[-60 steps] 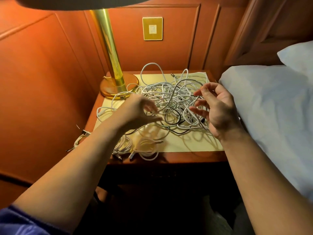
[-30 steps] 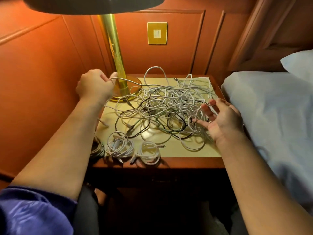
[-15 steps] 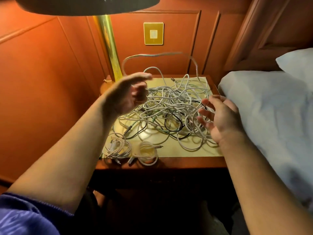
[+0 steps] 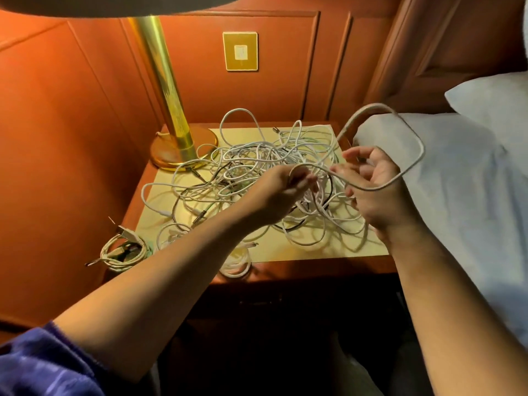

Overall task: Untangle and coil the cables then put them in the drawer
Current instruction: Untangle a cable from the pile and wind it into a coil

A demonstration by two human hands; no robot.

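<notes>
A tangle of white and black cables (image 4: 257,172) covers the top of the wooden nightstand (image 4: 285,271). My left hand (image 4: 281,192) pinches one white cable (image 4: 411,138) above the pile. That cable arcs up and to the right in a big loop, then runs across my right hand (image 4: 377,190), whose fingers are spread and loosely curled around it. Three coiled cables lie near the front: one bundle (image 4: 123,250) at the left corner, one (image 4: 171,235) partly behind my left forearm, one (image 4: 237,261) at the front edge. The drawer front below is dark.
A brass lamp (image 4: 177,138) stands at the nightstand's back left, its shade overhead. A wall switch plate (image 4: 240,51) sits on the wood panelling behind. A bed with white sheet (image 4: 457,195) and pillow (image 4: 497,101) borders the nightstand on the right.
My left hand pulled a white cable out of the pile toward the lamp, then swung right toward my right hand. The freed cable now loops over the bed side and across my right hand.
</notes>
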